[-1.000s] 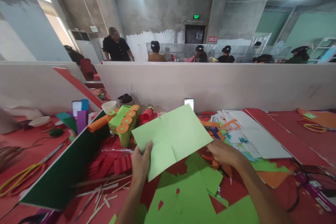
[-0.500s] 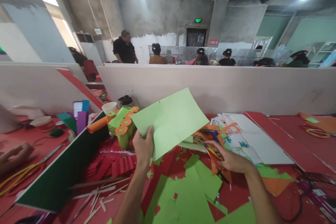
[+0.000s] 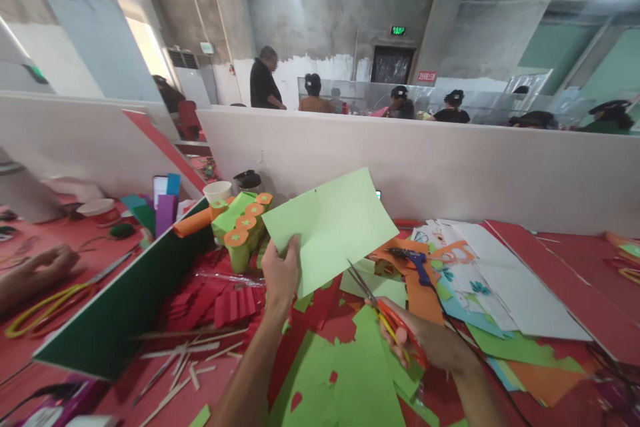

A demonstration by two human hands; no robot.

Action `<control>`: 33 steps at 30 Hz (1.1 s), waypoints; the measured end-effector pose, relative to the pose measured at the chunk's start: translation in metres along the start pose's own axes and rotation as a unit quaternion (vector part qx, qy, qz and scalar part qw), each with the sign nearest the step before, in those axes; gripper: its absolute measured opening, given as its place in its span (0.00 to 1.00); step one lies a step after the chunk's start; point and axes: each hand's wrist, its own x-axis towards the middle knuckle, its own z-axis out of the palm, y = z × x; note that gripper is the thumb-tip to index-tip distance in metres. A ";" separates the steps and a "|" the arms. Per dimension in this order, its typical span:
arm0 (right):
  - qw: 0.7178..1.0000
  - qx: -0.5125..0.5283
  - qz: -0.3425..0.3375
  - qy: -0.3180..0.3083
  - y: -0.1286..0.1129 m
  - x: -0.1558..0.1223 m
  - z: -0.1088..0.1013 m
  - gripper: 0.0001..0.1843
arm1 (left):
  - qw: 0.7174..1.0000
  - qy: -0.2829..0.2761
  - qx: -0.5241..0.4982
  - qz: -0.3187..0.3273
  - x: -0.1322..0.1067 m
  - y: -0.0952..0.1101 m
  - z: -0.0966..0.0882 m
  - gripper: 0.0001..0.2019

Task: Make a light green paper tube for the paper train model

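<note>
A light green sheet of paper [image 3: 333, 227] is held up by my left hand [image 3: 281, 270], thumb on its front and fingers behind its lower left edge. My right hand [image 3: 407, 333] grips a pair of scissors [image 3: 383, 310] with red and yellow handles. The blades point up and left, slightly apart, with their tips at the sheet's lower edge; whether they touch the paper I cannot tell. Below lie cut green sheets [image 3: 345, 380] with small holes and ragged edges.
Folded red paper pieces [image 3: 225, 307] and thin wooden sticks [image 3: 185, 373] lie at left beside a dark green board [image 3: 120, 313]. Orange-topped green paper shapes [image 3: 245, 230] stand behind. A blue glue gun [image 3: 417, 263] rests at right. Another person's hand [image 3: 43, 273] is at far left.
My right hand has picked up the scissors from the table and brought them, blades forward, to the green sheet's lower edge. The left hand still holds the sheet, and the camera view has shifted.
</note>
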 end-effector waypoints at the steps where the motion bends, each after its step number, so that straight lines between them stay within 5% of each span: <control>1: 1.000 -0.008 -0.010 -0.001 0.000 0.001 0.003 0.27 | 1.000 -0.003 -0.002 0.000 -0.001 0.000 0.000 0.18; 7: 0.999 0.007 -0.048 0.007 0.002 0.009 0.015 0.35 | 0.999 -0.032 0.002 0.005 -0.004 -0.005 0.003 0.17; 33: 0.994 0.091 0.010 0.058 0.007 0.028 0.024 0.31 | 0.998 -0.060 0.015 -0.020 -0.007 -0.023 0.013 0.17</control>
